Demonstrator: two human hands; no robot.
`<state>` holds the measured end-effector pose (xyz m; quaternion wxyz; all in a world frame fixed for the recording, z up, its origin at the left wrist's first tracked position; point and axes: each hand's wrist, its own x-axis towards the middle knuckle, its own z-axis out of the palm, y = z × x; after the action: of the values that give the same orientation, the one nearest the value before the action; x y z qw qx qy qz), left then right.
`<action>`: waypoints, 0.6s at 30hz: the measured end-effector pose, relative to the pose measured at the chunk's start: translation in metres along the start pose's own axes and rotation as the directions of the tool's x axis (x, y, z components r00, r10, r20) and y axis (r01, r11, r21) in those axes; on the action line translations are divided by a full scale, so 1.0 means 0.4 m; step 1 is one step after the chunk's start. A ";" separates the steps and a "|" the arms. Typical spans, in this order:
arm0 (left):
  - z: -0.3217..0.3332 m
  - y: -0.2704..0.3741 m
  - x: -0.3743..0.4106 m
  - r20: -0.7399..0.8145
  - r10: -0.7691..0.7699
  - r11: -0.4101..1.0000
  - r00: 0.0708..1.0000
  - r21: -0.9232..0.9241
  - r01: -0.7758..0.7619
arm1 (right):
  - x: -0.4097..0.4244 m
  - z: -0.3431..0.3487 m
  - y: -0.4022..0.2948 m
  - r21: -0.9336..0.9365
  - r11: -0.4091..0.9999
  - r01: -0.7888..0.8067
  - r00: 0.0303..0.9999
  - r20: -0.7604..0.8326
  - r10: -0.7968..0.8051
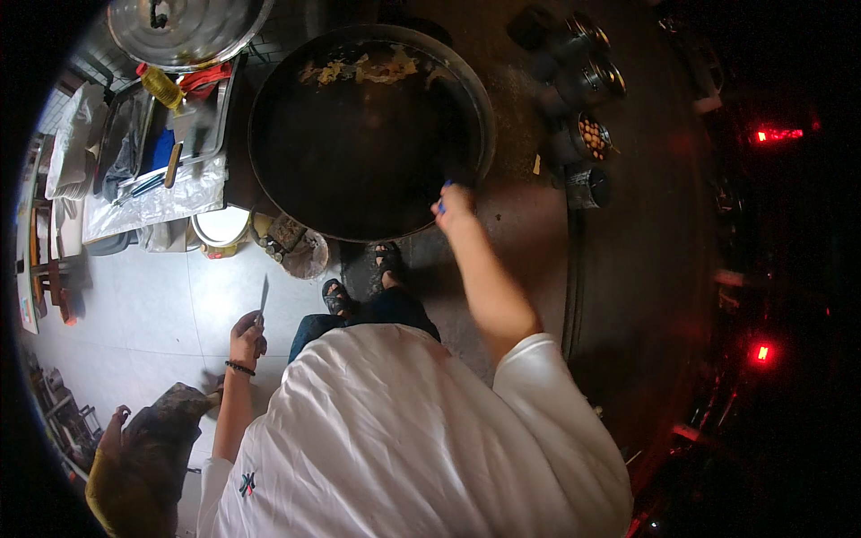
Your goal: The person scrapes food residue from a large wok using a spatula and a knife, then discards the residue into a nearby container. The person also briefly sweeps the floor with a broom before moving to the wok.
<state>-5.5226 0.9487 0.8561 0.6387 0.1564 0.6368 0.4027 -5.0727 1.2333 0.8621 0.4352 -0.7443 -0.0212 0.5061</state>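
Note:
A wide, round, dark griddle pan (363,155) lies before me, with browned food scraps (387,68) along its far side. Over its near right rim is my right hand (457,207), blurred and closed around a blue handle (442,202). Whatever tool extends from that handle is lost against the dark pan. Low on the left, away from the pan, my left hand (247,341) grips a thin metal blade (264,294), likely a knife or a narrow spatula, pointing up and away from me.
Left of the pan, a table (158,202) bears trays, a yellow bottle (161,87) and a wooden-handled tool (173,166). A large metal lid (192,33) is behind. Below stand a white-topped bucket (220,225) and a lined bin (311,257). Pots (593,138) line the right; another person (155,444) is lower left.

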 end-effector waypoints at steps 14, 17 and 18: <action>0.089 -0.045 0.008 -0.067 -0.119 0.989 0.991 -0.090 0.113 | 0.073 -0.022 -0.102 -0.586 0.767 0.262 0.963 0.206 -0.172; 0.095 -0.049 0.008 -0.070 -0.136 0.988 0.988 -0.084 0.130 | -0.089 -0.054 -0.041 -0.457 0.874 0.165 0.980 0.176 -0.093; 0.109 -0.036 0.003 -0.068 -0.150 0.988 0.986 -0.059 0.146 | -0.078 -0.077 -0.003 -0.463 0.871 0.164 0.983 0.151 -0.105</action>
<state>-5.4773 0.9543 0.8510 0.6475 0.0769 0.6582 0.3764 -5.0636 1.2001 0.8893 0.2725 -0.7927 -0.2223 0.4979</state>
